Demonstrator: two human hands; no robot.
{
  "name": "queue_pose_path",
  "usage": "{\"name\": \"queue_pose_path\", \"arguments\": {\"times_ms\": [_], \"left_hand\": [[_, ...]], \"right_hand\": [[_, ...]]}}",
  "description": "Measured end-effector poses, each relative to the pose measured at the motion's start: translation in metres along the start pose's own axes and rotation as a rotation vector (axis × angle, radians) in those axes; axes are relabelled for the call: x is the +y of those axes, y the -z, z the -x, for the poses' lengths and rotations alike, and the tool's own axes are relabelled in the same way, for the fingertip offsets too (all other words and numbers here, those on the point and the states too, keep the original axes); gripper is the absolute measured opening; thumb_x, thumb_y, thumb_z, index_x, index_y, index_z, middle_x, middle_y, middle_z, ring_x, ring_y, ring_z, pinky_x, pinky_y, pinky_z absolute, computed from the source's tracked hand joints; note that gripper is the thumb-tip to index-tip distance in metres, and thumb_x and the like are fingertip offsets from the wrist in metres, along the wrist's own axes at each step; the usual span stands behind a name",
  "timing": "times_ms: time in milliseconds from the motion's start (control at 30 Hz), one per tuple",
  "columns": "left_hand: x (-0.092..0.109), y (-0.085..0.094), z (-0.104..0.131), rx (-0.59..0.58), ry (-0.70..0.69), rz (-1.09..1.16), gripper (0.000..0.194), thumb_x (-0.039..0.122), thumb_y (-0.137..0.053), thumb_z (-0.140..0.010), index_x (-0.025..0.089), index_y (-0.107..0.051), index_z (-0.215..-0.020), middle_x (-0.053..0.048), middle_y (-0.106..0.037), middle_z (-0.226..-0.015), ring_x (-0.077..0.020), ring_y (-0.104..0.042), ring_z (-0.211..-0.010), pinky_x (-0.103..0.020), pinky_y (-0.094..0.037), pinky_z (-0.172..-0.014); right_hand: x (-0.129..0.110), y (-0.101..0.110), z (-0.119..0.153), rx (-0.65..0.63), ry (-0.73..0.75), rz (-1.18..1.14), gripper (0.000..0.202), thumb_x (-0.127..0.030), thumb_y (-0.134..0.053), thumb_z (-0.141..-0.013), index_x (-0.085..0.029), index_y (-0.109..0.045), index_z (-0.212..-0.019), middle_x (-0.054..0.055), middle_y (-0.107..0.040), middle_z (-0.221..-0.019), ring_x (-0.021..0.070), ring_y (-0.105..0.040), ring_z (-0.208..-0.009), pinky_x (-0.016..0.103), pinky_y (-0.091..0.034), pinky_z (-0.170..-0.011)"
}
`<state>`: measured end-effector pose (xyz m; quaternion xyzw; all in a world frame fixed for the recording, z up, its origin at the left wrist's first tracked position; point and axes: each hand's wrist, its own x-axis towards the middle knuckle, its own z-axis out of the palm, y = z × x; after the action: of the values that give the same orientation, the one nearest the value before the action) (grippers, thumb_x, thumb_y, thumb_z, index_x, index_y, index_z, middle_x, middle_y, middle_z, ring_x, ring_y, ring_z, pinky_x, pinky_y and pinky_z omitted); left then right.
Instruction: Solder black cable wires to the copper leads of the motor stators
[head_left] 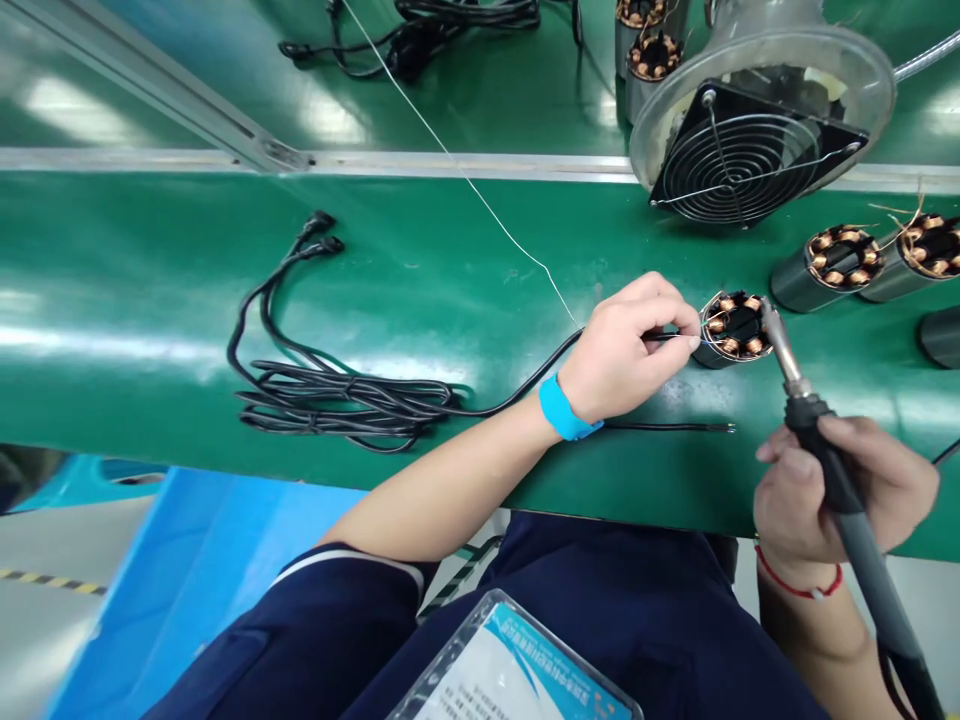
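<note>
My left hand (626, 345), a blue band at its wrist, pinches the end of a black cable (536, 375) at the left rim of a motor stator (737, 328) with copper windings. Thin wires run from the fingertips to the windings. In my right hand (844, 490) is a soldering iron (832, 455), its tip at the stator's right edge. A thin pale wire (491, 210), which looks like solder, comes down from the top to behind my left hand. Below that hand lies another cable end (694, 427) with bare tips.
A bundle of black cables (337, 395) with plugs lies at the left. More stators (829, 265) stand at the right and others (651, 62) behind the metal rail (480, 167). A fume fan (739, 170) with a wire guard hangs above the work. More cables (420, 40) lie at the back.
</note>
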<state>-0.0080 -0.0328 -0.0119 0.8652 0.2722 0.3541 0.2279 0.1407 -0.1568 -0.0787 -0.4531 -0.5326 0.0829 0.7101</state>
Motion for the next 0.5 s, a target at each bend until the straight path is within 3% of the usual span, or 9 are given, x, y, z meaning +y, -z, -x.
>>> {"name": "queue_pose_path", "arguments": {"times_ms": [67,200,333,500], "left_hand": [[0.0002,0.0007,-0.0005,-0.020,0.039,-0.016,0.010,0.009,-0.059,-0.081,0.015,-0.064,-0.074,-0.003,-0.062,-0.080,-0.0105,-0.057,-0.073,-0.025,-0.050,-0.069],[0.0006,0.0008,-0.0012,-0.034,0.053,-0.021,0.010,0.011,-0.058,-0.082,0.016,-0.064,-0.075,-0.003,-0.062,-0.081,-0.0118,-0.056,-0.074,-0.029,-0.052,-0.072],[0.0011,0.0004,-0.0014,-0.027,0.033,-0.019,0.011,0.010,-0.058,-0.082,0.016,-0.063,-0.074,-0.003,-0.062,-0.080,-0.0120,-0.056,-0.074,-0.030,-0.052,-0.072],[0.0007,0.0009,-0.0015,-0.047,0.058,-0.046,0.011,0.012,-0.057,-0.082,0.016,-0.064,-0.075,-0.004,-0.061,-0.081,-0.0133,-0.056,-0.075,-0.032,-0.053,-0.074]], "right_hand": [[0.0028,0.0026,0.0072,-0.026,0.056,-0.006,0.042,-0.015,-0.065,-0.085,-0.018,-0.066,-0.127,-0.001,-0.055,-0.069,0.0149,-0.055,-0.057,0.033,-0.048,-0.054],[0.0065,0.0022,0.0096,0.047,0.130,-0.032,0.023,-0.019,-0.062,-0.087,-0.012,-0.068,-0.108,0.000,-0.053,-0.066,0.0139,-0.050,-0.053,0.032,-0.042,-0.049],[0.0029,0.0019,0.0074,-0.029,0.029,-0.027,0.025,-0.012,-0.062,-0.082,-0.011,-0.065,-0.107,0.002,-0.057,-0.072,0.0141,-0.054,-0.059,0.031,-0.045,-0.054],[0.0021,0.0027,0.0076,-0.035,0.050,-0.044,0.025,-0.011,-0.063,-0.081,-0.010,-0.064,-0.106,0.002,-0.058,-0.073,0.0136,-0.055,-0.059,0.031,-0.046,-0.055]]}}
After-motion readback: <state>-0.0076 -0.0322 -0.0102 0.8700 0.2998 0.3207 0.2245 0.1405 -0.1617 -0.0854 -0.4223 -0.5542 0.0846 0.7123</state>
